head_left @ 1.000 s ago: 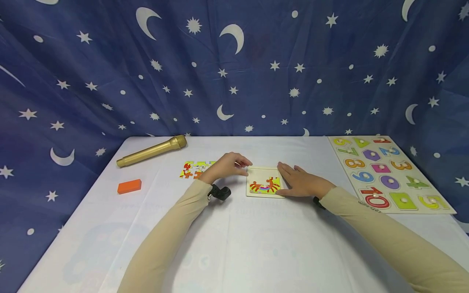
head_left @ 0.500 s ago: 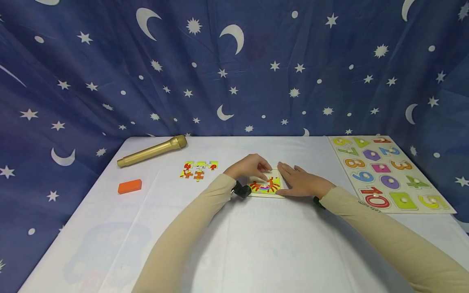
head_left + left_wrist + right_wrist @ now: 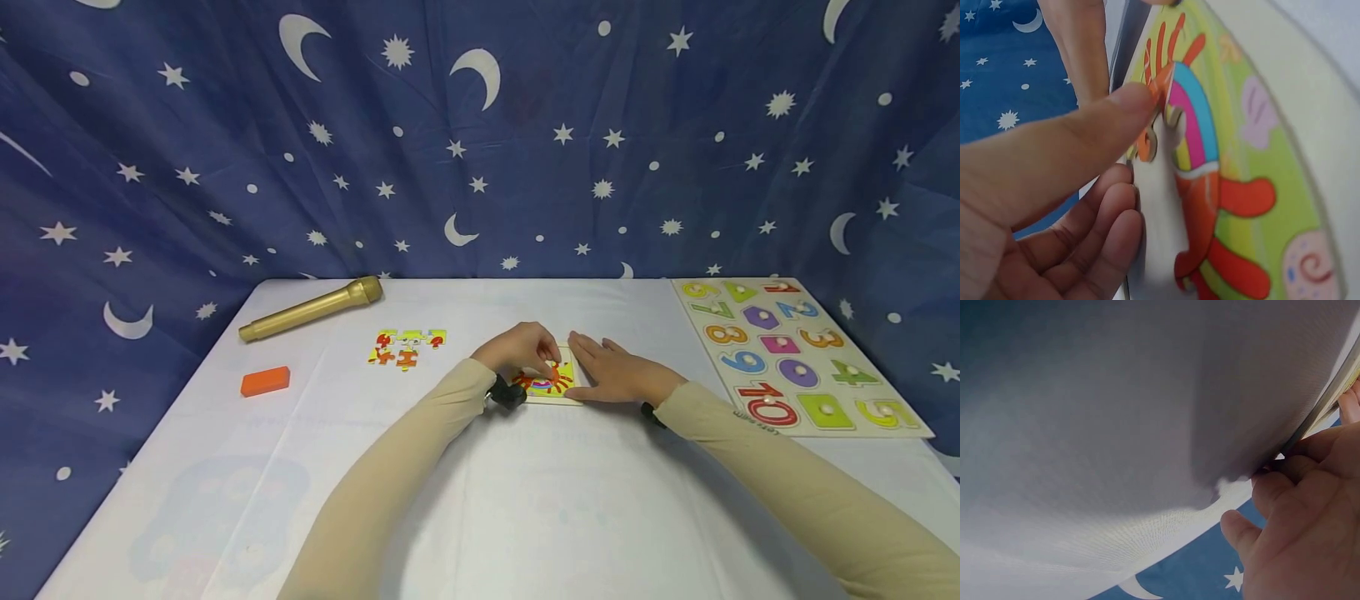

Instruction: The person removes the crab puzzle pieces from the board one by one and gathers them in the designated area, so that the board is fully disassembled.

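Note:
A square wooden puzzle board (image 3: 555,401) lies mid-table, its lower part filled with pieces showing a red crab and a rainbow stripe (image 3: 1196,134). My left hand (image 3: 521,348) is over the board's left side, thumb and index finger together. In the left wrist view the thumb tip presses a small orange-and-yellow puzzle piece (image 3: 1146,145) beside the fitted pieces; the index finger is mostly hidden behind it. My right hand (image 3: 618,371) rests along the board's right edge with fingers extended and thumb by the near corner. In the right wrist view its fingertips (image 3: 1269,490) touch the board's edge.
Several loose puzzle pieces (image 3: 407,358) lie left of the board. Farther left are a gold toy microphone (image 3: 311,310) and an orange block (image 3: 266,382). A number-and-shape peg board (image 3: 802,367) lies at the right. A blue star-patterned curtain (image 3: 480,167) hangs behind the table.
My left hand has moved right from beside the board to over it, its thumb and index finger closing together and lowering. The loose pieces came into full view. The right hand has stayed still.

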Tool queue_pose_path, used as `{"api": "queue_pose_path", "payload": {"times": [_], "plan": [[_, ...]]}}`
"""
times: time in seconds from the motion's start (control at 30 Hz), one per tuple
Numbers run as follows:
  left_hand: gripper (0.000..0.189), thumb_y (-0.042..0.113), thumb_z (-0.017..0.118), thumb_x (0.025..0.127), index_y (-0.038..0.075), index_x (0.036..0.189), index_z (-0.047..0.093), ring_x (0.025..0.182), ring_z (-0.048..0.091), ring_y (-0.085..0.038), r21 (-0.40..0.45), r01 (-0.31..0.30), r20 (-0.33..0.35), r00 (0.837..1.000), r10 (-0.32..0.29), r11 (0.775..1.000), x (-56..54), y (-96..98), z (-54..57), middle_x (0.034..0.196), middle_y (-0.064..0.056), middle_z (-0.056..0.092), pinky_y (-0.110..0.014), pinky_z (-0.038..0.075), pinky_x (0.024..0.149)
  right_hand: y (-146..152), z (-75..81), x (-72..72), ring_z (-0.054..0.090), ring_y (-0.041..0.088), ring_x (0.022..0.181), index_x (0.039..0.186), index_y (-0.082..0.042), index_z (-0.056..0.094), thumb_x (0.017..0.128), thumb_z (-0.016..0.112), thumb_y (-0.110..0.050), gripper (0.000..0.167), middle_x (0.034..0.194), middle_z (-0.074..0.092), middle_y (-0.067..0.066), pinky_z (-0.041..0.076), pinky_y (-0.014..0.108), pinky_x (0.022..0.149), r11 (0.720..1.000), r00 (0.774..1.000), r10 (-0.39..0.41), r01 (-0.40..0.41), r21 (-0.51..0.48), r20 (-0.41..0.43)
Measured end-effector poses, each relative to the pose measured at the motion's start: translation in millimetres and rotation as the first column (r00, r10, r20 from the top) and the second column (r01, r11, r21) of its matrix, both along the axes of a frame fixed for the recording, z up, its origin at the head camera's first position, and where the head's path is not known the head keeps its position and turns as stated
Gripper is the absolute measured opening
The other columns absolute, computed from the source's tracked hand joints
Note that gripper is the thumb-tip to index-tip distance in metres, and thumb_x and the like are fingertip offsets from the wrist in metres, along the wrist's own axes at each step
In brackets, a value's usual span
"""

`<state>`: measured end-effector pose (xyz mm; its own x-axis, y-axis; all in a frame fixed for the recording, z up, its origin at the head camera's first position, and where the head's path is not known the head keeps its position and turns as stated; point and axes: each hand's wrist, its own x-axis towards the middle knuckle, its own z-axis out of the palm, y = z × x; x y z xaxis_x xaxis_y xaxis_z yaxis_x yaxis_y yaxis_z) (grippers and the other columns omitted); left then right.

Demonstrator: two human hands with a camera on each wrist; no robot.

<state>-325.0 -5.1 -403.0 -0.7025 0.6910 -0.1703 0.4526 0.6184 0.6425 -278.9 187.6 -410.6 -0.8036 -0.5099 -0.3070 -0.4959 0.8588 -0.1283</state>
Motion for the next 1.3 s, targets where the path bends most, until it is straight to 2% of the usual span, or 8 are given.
{"api": "queue_pose_path", "payload": {"times": [0.37,0.67,1.03,1.3], "plan": [[0.019,0.010,0.076,0.077,0.005,0.093,0.066,0.077,0.053,-0.007,0.015,-0.042,0.018,0.999,0.042,0.999,4.9,-0.1,-2.9,0.087,-0.003,0.063,-0.012,0.043,0.070,-1,-0.7,0.6,0.011,0.036,0.145,0.149,0.004,0.011,0.088,0.046,-0.063,0.096,0.157,0.011,0.019,0.008,0.056,0.116,0.999,0.999,0.023,-0.021,0.043,-0.047],[0.022,0.009,0.077,0.076,0.004,0.093,0.065,0.075,0.051,-0.007,0.038,-0.046,0.007,0.999,0.046,0.998,4.3,-0.5,-9.7,0.083,-0.001,0.059,-0.011,0.042,0.068,3,3.8,3.5,0.019,0.035,0.144,0.147,0.004,0.020,0.089,0.046,-0.061,0.091,0.155,0.020,0.019,0.013,0.055,0.115,0.994,0.986,0.099,-0.093,0.053,-0.137],[0.023,0.007,0.078,0.075,0.005,0.094,0.066,0.075,0.051,-0.006,0.050,-0.044,0.000,0.999,0.044,0.998,4.4,0.5,-10.8,0.083,-0.001,0.058,-0.011,0.043,0.068,11,-1.1,-1.6,0.015,0.030,0.146,0.150,-0.005,0.016,0.088,0.047,-0.062,0.090,0.158,0.015,0.011,0.012,0.055,0.116,0.992,0.984,0.129,-0.127,0.025,-0.120],[0.023,0.007,0.077,0.076,0.004,0.095,0.066,0.075,0.052,-0.006,0.070,-0.056,0.008,0.998,0.056,0.996,4.1,-0.2,-11.8,0.084,-0.001,0.060,-0.011,0.044,0.068,10,-2.0,-2.5,0.015,0.031,0.145,0.150,-0.003,0.015,0.089,0.045,-0.063,0.091,0.158,0.015,0.014,0.011,0.055,0.116,0.993,0.989,0.120,-0.120,0.009,-0.082]]}}
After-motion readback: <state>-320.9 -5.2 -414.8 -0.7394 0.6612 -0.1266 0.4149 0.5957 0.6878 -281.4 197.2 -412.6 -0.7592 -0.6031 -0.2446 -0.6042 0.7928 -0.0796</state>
